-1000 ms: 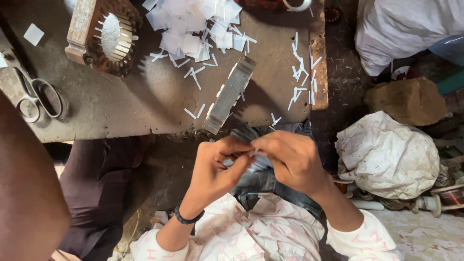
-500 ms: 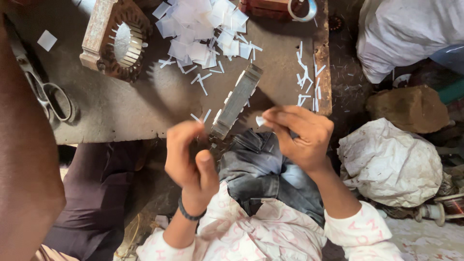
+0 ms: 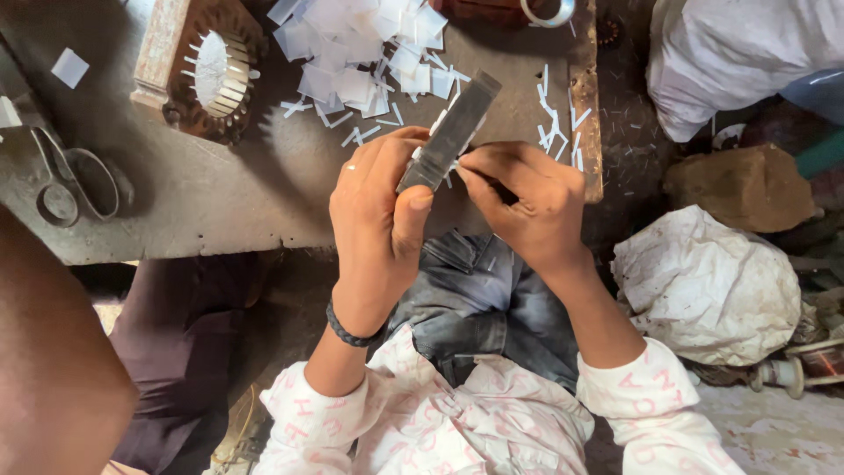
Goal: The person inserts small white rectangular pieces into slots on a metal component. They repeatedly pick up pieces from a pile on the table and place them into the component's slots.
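Head view: the left hand point(image 3: 380, 207) is closed around the lower end of a long, flat, grey metal bar point(image 3: 450, 132), thumb pressed on its near face and fingers wrapped behind. The bar rises at a tilt away from the person, over the front part of the workbench point(image 3: 220, 202), its top end near a heap of white paper pieces point(image 3: 356, 53). The right hand point(image 3: 526, 198) is curled, its fingertips pinched at the bar's right edge about halfway up, on what looks like a thin white paper strip; too small to tell for sure. More such strips point(image 3: 552, 132) lie scattered on the bench just beyond the right hand.

The bar looks stiff and fairly heavy for its size, with hard edges and a smooth face that could slide in the palm, so a full wrap low down, as the left hand has it, seems the safest hold. The paper strips look light and flimsy, easily bent, best taken by a fingertip pinch.

At the far left of the bench stands a ring of metal plates with inward teeth point(image 3: 207, 75), and a pair of scissors point(image 3: 66, 176) lies nearer the left edge
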